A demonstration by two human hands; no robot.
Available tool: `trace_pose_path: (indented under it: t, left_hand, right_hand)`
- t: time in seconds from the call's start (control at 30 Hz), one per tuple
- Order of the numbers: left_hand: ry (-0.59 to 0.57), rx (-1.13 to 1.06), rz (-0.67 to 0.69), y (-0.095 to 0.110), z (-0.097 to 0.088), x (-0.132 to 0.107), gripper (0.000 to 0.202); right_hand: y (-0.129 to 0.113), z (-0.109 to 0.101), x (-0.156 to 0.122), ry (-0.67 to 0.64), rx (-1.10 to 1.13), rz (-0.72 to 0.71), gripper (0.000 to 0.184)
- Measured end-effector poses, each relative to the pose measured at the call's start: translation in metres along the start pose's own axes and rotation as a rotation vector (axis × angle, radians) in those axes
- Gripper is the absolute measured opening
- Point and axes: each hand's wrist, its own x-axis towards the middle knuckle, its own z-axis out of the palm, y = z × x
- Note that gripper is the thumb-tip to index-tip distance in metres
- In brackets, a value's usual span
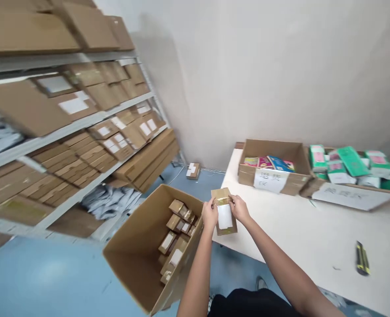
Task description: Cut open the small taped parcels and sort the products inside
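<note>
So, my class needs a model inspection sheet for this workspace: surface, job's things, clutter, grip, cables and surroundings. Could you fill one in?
Surface: white tabletop, bearing two open brown cardboard cartons, one with colourful booklets, one with green-and-white packs.
Job's things: small rectangular brown cardboard box with a white label; large open brown cardboard carton beside the table, containing similar boxes.
Clutter: black-and-yellow plastic utility knife lying on the tabletop.
Grip: left hand and right hand hold the small box from opposite sides.
Cables: thin pale line on the floor near the wall, possibly a cable; too small to tell.
Surroundings: pale metal shelving stacked with brown boxes; off-white wall; blue floor.
</note>
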Motion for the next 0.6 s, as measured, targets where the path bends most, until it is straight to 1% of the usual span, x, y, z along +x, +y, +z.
trace_pose_path:
  t: [0.1, 0.17, 0.23, 0.3, 0.33, 0.4, 0.47, 0.53, 0.6]
  left_hand:
    - [-0.125, -0.014, 0.055, 0.055, 0.080, -0.017, 0.045]
    - [-0.196, -0.041, 0.055, 0.083, 0.131, -0.031, 0.042]
    - [-0.274, -0.063, 0.051, 0.102, 0.178, -0.048, 0.039]
    - [-0.384, -0.060, 0.038, 0.111, 0.218, -0.065, 0.039]
    - [-0.440, -0.046, 0.022, 0.113, 0.234, -0.073, 0.042]
    - [-0.522, 0.001, -0.026, 0.113, 0.260, -0.086, 0.052]
    - [-0.566, 0.038, -0.076, 0.109, 0.277, -0.091, 0.063]
    - [-0.621, 0.030, -0.099, 0.105, 0.288, -0.086, 0.063]
    - [-0.712, -0.050, -0.087, 0.101, 0.295, -0.076, 0.058]
  right_hand:
    - [0.074, -0.062, -0.022, 0.087, -0.008, 0.133, 0.038]
    - [0.118, -0.095, -0.040, 0.143, -0.006, 0.214, 0.038]
    - [0.155, -0.118, -0.060, 0.190, -0.005, 0.309, 0.035]
    - [0.188, -0.131, -0.083, 0.221, -0.012, 0.431, 0.026]
    - [0.203, -0.134, -0.094, 0.238, -0.015, 0.493, 0.021]
    - [0.230, -0.136, -0.115, 0.278, 0.007, 0.587, 0.016]
    - [0.253, -0.136, -0.130, 0.314, 0.060, 0.637, 0.015]
    - [0.271, -0.135, -0.136, 0.317, 0.109, 0.687, 0.012]
    - [0.282, -0.134, -0.133, 0.290, 0.149, 0.755, 0.012]
